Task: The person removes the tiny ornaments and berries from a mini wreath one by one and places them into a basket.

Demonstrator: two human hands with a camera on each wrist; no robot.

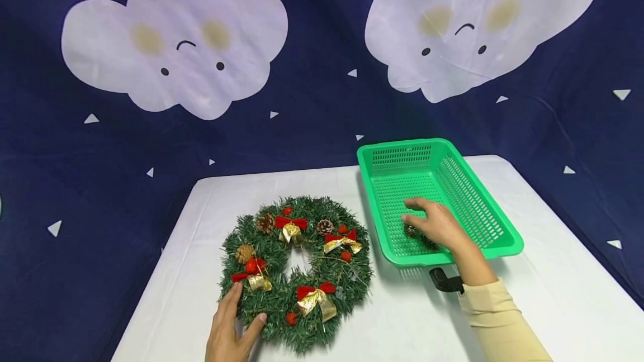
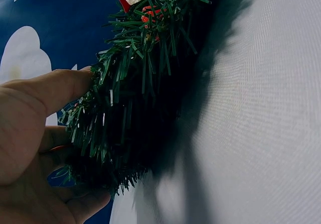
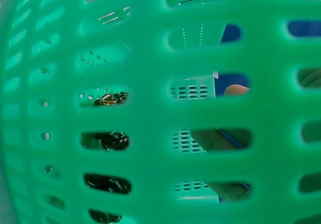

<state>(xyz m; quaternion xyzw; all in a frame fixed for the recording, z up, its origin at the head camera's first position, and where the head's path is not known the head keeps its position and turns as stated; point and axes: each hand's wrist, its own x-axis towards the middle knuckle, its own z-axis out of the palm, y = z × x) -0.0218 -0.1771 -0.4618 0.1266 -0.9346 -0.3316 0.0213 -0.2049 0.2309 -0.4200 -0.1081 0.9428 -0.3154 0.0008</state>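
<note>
A green wreath (image 1: pixel 347 289) lies on the table, decorated with red-and-gold bows (image 1: pixel 316 300), pine cones (image 1: pixel 245 253) and red berries (image 1: pixel 290 318). My left hand (image 1: pixel 230 325) holds its lower left rim; in the left wrist view the thumb (image 2: pixel 62 86) is on one side of the greenery and the other fingers bend round the edge. Over the near part of a green basket (image 1: pixel 374 211) hovers my right hand (image 1: pixel 437 225), thumb and forefinger apart with nothing between them. Dark pine cones (image 1: pixel 410 230) lie under it, partly hidden. Through the basket wall, the right wrist view shows dark cones (image 3: pixel 115 141).
A white cloth (image 1: pixel 201 228) covers the table. The basket stands to the right of the wreath, its raised slotted walls around the right hand. Behind hangs a dark blue curtain (image 1: pixel 317 99) with cloud prints. A black wrist mount (image 1: pixel 445 281) sits beside the basket's near rim.
</note>
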